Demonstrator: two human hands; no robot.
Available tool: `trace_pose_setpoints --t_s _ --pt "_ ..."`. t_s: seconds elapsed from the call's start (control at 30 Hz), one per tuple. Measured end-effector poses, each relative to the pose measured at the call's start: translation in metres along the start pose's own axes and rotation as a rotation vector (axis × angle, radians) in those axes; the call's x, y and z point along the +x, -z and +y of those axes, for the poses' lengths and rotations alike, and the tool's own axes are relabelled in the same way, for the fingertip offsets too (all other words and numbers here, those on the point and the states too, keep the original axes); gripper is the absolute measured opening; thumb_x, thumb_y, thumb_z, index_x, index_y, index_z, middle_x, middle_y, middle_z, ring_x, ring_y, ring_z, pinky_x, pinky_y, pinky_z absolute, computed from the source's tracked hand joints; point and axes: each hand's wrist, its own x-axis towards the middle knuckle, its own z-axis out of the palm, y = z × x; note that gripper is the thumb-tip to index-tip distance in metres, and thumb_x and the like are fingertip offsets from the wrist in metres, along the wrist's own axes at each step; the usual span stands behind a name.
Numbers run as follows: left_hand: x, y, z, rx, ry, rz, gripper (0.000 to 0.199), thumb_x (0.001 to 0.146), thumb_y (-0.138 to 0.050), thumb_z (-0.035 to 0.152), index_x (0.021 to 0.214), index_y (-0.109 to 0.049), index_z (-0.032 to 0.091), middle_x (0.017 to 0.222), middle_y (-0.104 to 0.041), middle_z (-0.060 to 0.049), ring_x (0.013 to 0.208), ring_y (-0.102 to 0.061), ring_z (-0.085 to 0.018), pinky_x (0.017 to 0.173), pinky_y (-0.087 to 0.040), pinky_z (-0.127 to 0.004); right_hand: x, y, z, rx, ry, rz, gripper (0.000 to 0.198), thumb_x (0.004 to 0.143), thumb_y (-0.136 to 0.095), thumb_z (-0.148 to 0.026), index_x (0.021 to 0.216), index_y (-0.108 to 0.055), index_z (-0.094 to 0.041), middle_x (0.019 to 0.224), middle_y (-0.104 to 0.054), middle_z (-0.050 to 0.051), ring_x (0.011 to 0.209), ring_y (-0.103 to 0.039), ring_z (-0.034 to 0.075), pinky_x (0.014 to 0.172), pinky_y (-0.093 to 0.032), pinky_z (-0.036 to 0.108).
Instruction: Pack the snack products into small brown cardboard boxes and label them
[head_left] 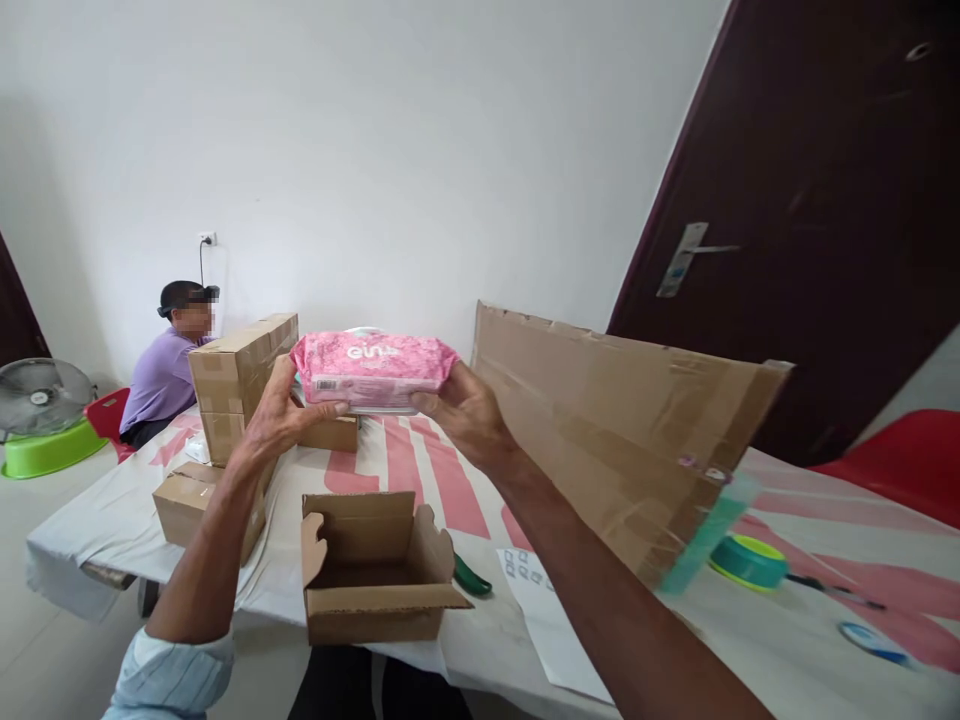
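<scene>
A pink pack of wipes (375,362) with white lettering and a barcode is held up level above the table. My left hand (276,415) grips its left end, thumb along the lower edge. At the right end, my right hand (471,410) is closed on it in the same way. Below the pack, near the table's front edge, stands an open cardboard box (375,612) with its flaps up; its visible inside shows only bare cardboard.
Stacked cartons (232,370) and a smaller carton (191,500) stand on the left. A large cardboard sheet (600,420) leans upright on the right. Beside the open box lie a green object (471,577) and a printed sheet (551,630). Tape rolls (750,562) lie farther right. Another person (161,375) sits behind the cartons.
</scene>
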Motion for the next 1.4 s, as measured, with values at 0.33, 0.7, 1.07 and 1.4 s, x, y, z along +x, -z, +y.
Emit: trace_pose_setpoints --t_s 0.33,0.7,1.07,1.4 --pt "-0.006 -0.008 -0.081 -0.123 0.320 -0.170 0.081 0.066 -0.092 0.038 0.139 -0.061 0.023 0.136 -0.065 -0.008 0.124 -0.061 -0.032 0.100 -0.052 -0.037 -0.018 -0.004 0.074 -0.038 -0.219 -0.113 0.082 0.076 -0.088 -0.053 0.147 -0.054 -0.031 0.147 -0.062 0.008 0.134 -0.060 0.030 0.119 -0.046 0.051" --pt "-0.033 -0.020 -0.200 -0.028 0.383 0.046 0.073 0.056 -0.095 0.034 0.121 -0.066 0.018 0.109 -0.071 -0.005 0.102 -0.065 -0.025 0.089 -0.053 -0.033 -0.060 0.036 0.145 -0.252 -0.355 -0.020 0.068 0.088 -0.073 -0.054 0.148 -0.058 -0.027 0.155 -0.058 0.015 0.133 -0.062 0.033 0.106 -0.055 0.053" --pt "-0.056 -0.037 -0.297 0.260 0.325 0.053 0.058 0.057 -0.090 0.021 0.110 -0.065 0.018 0.111 -0.066 -0.005 0.107 -0.065 -0.026 0.099 -0.051 -0.040 -0.178 0.074 0.180 -0.423 -0.562 0.154 0.054 0.089 -0.064 -0.058 0.130 -0.068 -0.023 0.133 -0.072 0.015 0.117 -0.070 0.032 0.096 -0.059 0.048" --pt "-0.041 -0.054 -0.337 0.592 0.223 -0.100 0.037 0.070 -0.074 0.008 0.104 -0.063 0.019 0.150 -0.052 -0.016 0.140 -0.052 -0.036 0.112 -0.047 -0.051 -0.250 0.064 0.221 -0.793 -0.386 0.013 0.037 0.094 -0.054 -0.029 0.128 -0.068 -0.024 0.125 -0.073 0.011 0.115 -0.066 0.030 0.100 -0.056 0.049"
